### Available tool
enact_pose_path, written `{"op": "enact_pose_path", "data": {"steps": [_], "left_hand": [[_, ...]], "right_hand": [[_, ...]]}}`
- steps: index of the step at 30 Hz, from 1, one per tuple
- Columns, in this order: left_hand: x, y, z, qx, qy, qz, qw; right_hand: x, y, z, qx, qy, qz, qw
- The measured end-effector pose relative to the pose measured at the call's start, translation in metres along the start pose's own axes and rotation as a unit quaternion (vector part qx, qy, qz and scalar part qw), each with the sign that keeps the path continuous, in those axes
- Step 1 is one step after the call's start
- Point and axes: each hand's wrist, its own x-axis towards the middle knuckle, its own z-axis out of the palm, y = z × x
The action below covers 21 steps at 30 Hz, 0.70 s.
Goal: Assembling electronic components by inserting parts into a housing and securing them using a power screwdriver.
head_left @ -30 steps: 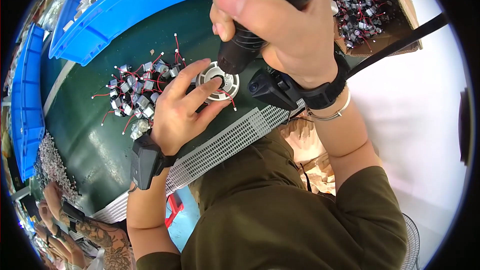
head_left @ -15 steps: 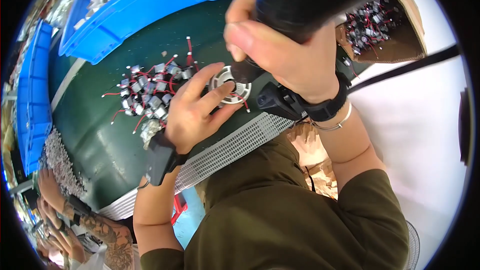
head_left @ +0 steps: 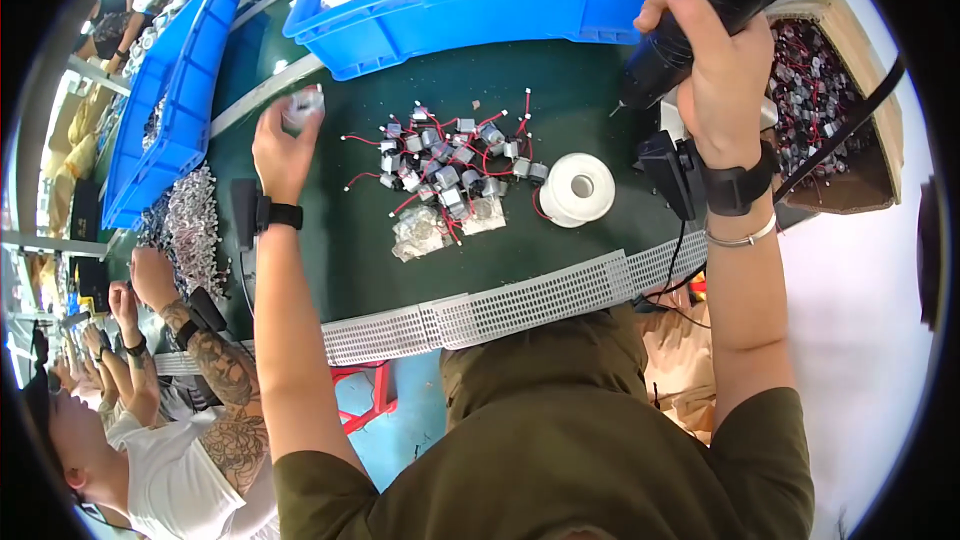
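My left hand is raised at the left of the green table, its fingers closed around a whitish round part, blurred and partly hidden. My right hand grips a black electric screwdriver, its thin bit pointing down and left above the table. A white round spool-like piece with a hole in its middle stands on the table between my hands, touched by neither. To its left lies a pile of small silver motors with red wires and white plugs.
A large blue bin of white parts stands at the back, another blue bin at the left. Small metallic pieces are heaped beside it, near a co-worker's arm. A cardboard box of motors is at right; perforated grey strip lines the front.
My left hand has left the white ring-shaped part at the middle and moved left, now with a whitish part in it. The screwdriver has lifted away to the right. The view has shifted.
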Motion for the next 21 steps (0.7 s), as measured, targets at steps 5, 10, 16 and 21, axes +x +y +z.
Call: {"op": "enact_pose_path", "data": {"steps": [5,10,16,21], "left_hand": [[0.008,-0.018,0.002,0.088,0.150,0.037,0.984],[0.000,0.108,0.008,0.034,-0.193,0.144,0.970],[0.001,0.089,0.045,-0.036,-0.257,0.155,0.953],[0.017,0.100,0.021,-0.319,-0.080,-0.078,0.941]], "right_hand": [[0.007,0.023,0.008,0.001,-0.029,-0.020,0.999],[0.014,0.033,-0.004,-0.084,-0.017,0.025,0.996],[0.013,0.045,-0.013,-0.063,-0.014,0.058,0.996],[0.003,0.039,-0.009,-0.064,0.051,-0.040,0.996]]}}
